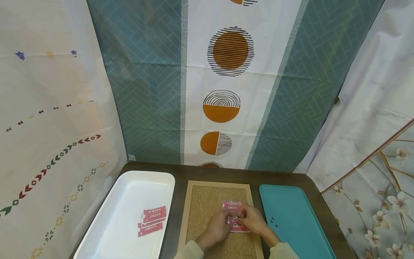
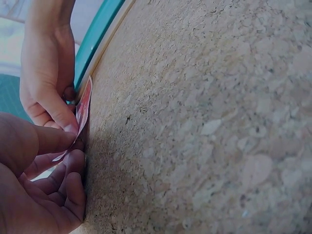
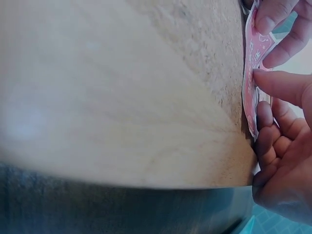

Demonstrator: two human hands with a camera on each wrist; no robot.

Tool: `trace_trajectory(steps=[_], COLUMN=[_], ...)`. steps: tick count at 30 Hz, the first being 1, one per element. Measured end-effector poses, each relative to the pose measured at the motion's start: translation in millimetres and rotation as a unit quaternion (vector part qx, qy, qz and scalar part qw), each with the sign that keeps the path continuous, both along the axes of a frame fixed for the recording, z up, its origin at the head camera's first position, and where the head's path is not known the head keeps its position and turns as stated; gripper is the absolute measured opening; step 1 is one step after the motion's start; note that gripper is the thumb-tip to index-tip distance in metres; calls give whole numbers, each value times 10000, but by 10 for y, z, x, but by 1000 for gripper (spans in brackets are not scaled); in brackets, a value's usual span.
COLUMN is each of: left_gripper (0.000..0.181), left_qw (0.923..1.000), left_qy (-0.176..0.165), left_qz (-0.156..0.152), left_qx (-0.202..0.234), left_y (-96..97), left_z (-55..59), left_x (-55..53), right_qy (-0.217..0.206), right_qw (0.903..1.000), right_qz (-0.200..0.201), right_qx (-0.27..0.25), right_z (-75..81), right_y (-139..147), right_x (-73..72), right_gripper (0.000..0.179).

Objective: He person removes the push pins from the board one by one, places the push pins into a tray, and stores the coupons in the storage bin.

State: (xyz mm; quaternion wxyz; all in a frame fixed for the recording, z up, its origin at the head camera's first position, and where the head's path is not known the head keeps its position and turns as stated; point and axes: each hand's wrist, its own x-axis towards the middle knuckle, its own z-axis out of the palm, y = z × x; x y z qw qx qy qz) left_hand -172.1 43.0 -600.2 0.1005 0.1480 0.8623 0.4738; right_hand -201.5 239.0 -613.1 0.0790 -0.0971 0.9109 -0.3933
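Note:
A pink paper coupon with white print lies at the right side of the framed cork board, just below a second coupon. My left hand holds the lower coupon near its upper left, thumb and forefinger pinching the paper in the left wrist view. From the right, my right hand has its thumb and forefinger at the coupon's upper edge. Seen from the right wrist, that hand's thumb lies on the coupon's printed face, with the other fingers curled below. Whether a pin sits between those fingertips I cannot tell.
A white tray on the left holds several more pink coupons. On the right a teal tray carries several small dark pieces. The dark table runs around the trays and board, with patterned curtains behind and beside it.

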Motion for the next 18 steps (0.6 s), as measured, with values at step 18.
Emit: trace_trajectory(steps=[18], left_gripper=[25], left_qw=[9999], left_qy=[-131], left_qz=[36], left_qx=[79], left_y=[15], left_z=[-73], left_x=[-31], right_qy=[-43], right_qw=[9995], right_qz=[227], right_qx=[-201], right_z=[45], right_y=[34], right_x=[8], right_gripper=[12])
